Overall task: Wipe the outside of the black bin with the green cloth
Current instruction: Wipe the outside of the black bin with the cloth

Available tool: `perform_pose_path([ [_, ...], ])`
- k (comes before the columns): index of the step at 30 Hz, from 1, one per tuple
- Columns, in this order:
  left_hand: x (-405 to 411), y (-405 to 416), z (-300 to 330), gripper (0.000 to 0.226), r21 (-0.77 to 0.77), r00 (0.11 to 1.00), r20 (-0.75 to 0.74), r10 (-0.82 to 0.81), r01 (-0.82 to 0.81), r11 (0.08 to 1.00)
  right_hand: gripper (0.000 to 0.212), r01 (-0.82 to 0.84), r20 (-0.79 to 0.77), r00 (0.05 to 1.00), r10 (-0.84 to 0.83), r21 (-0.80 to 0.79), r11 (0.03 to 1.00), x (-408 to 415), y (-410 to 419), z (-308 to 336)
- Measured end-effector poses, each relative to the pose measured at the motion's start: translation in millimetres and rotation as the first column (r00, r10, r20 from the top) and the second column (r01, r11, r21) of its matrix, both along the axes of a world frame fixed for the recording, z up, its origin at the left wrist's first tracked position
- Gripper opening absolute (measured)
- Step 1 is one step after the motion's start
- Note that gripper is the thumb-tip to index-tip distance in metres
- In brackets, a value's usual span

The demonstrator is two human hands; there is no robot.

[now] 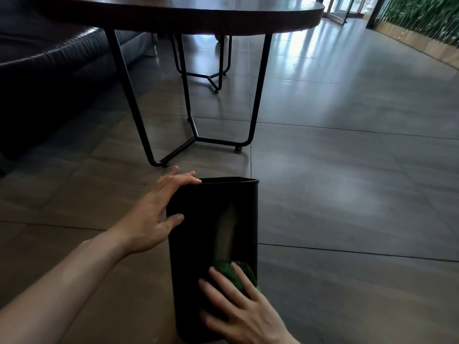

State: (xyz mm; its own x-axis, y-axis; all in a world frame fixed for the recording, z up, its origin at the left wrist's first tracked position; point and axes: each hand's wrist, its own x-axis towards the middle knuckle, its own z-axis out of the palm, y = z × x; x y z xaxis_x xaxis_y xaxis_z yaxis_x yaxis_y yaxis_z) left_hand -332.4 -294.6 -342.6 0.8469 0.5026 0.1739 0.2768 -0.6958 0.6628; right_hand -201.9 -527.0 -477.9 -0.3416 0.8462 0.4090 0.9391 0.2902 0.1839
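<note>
The black bin (213, 244) lies on its side on the tiled floor (347, 194), its open mouth pointing away from me toward the legs of the round table (198, 18). My left hand (154, 219) is spread open against the bin's left wall, fingers reaching over the rim and thumb resting on the upper face, steadying it without a true grip. My right hand (238, 301) lies flat, fingers straight, pressing the green cloth (231, 271) onto the end of the upper face nearest me; only a bunched corner of cloth shows past my fingertips.

A dull streak runs up the middle of that face, so I judge the wiping is under way but far from finished. To do this stroke well, I should keep my palm flat so the cloth stays spread beneath it, push in long overlapping passes from the base toward the mouth, and hold the left hand firm so the bin does not roll or slide. The right-hand wall and the underside look untouched as far as I can tell; turning the bin will be needed to reach them.
</note>
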Motion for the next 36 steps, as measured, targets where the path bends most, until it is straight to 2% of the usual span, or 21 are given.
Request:
perform_pose_path([
  [2, -2.9, -0.2, -1.6, 0.074, -0.014, 1.000, 0.005, 0.007, -0.007, 1.000, 0.023, -0.010, -0.031, 0.999, 0.011, 0.006, 1.000, 9.6, 2.4, 8.2],
  [4, -5.3, 0.0, -3.0, 0.074, -0.037, 1.000, 0.014, 0.027, -0.027, 0.999, 0.025, 0.082, -0.178, 0.981, -0.077, 0.021, 0.996, 22.3, 20.5, 32.8],
  [7, -9.4, 1.6, -5.7, 0.071, -0.045, 0.999, 0.021, 0.043, -0.042, 0.998, 0.042, 0.353, -0.413, 0.856, -0.310, 0.030, 0.935, 39.7, 64.7, 81.9],
  [9, -10.3, 1.7, -6.9, 0.070, -0.039, 0.997, 0.037, 0.063, -0.061, 0.997, 0.049, 0.446, -0.498, 0.778, -0.384, 0.006, 0.895, 40.8, 86.4, 102.0],
  [10, -9.6, 0.7, -7.7, 0.071, -0.024, 0.996, 0.045, 0.076, -0.075, 0.997, 0.052, 0.452, -0.499, 0.772, -0.394, -0.006, 0.892, 38.2, 91.0, 103.8],
  [12, -5.1, -1.9, -11.1, 0.071, 0.027, 0.992, 0.075, 0.098, -0.100, 0.995, 0.055, 0.411, -0.439, 0.817, -0.374, -0.012, 0.912, 30.2, 84.4, 92.7],
  [16, -1.6, -2.2, -16.3, 0.069, 0.061, 0.985, 0.104, 0.135, -0.141, 0.988, 0.057, 0.163, -0.186, 0.967, -0.173, -0.064, 0.984, 8.8, 30.0, 34.1],
  [19, -0.9, -1.8, -17.8, 0.069, 0.055, 0.987, 0.101, 0.121, -0.127, 0.990, 0.047, 0.055, -0.078, 0.995, -0.061, -0.078, 0.995, 12.5, -6.2, 6.1],
  [21, -1.3, -1.4, -18.1, 0.070, 0.046, 0.986, 0.102, 0.132, -0.138, 0.989, 0.044, 0.006, -0.058, 0.998, -0.010, -0.061, 0.998, 22.9, -8.3, 7.9],
  [23, -1.8, -0.5, -16.6, 0.071, 0.042, 0.983, 0.100, 0.154, -0.159, 0.986, 0.036, -0.008, -0.147, 0.989, 0.006, -0.015, 1.000, 32.7, 7.1, 26.3],
  [25, -1.8, -0.4, -15.2, 0.071, 0.047, 0.983, 0.100, 0.153, -0.158, 0.986, 0.028, 0.109, -0.321, 0.944, -0.080, 0.076, 0.991, 39.8, 35.8, 56.1],
  [27, -0.5, -3.0, -14.8, 0.071, 0.051, 0.986, 0.092, 0.139, -0.145, 0.988, 0.028, 0.304, -0.518, 0.833, -0.194, 0.135, 0.943, 41.9, 65.3, 85.0],
  [29, -0.3, -4.5, -14.2, 0.071, 0.038, 0.985, 0.087, 0.147, -0.150, 0.988, 0.031, 0.395, -0.659, 0.724, -0.205, 0.152, 0.906, 36.8, 86.9, 103.5],
  [33, -1.6, -3.6, -14.8, 0.067, 0.016, 0.981, 0.094, 0.172, -0.175, 0.985, 0.031, 0.440, -0.730, 0.660, -0.179, 0.182, 0.880, 26.8, 97.6, 102.5],
  [35, -1.0, -2.7, -16.6, 0.067, 0.026, 0.980, 0.099, 0.174, -0.178, 0.984, 0.026, 0.422, -0.686, 0.693, -0.222, 0.137, 0.896, 21.6, 89.0, 84.6],
  [36, -0.6, -2.3, -17.0, 0.067, 0.027, 0.979, 0.101, 0.175, -0.179, 0.984, 0.033, 0.402, -0.645, 0.722, -0.250, 0.097, 0.911, 17.5, 82.0, 75.7],
])
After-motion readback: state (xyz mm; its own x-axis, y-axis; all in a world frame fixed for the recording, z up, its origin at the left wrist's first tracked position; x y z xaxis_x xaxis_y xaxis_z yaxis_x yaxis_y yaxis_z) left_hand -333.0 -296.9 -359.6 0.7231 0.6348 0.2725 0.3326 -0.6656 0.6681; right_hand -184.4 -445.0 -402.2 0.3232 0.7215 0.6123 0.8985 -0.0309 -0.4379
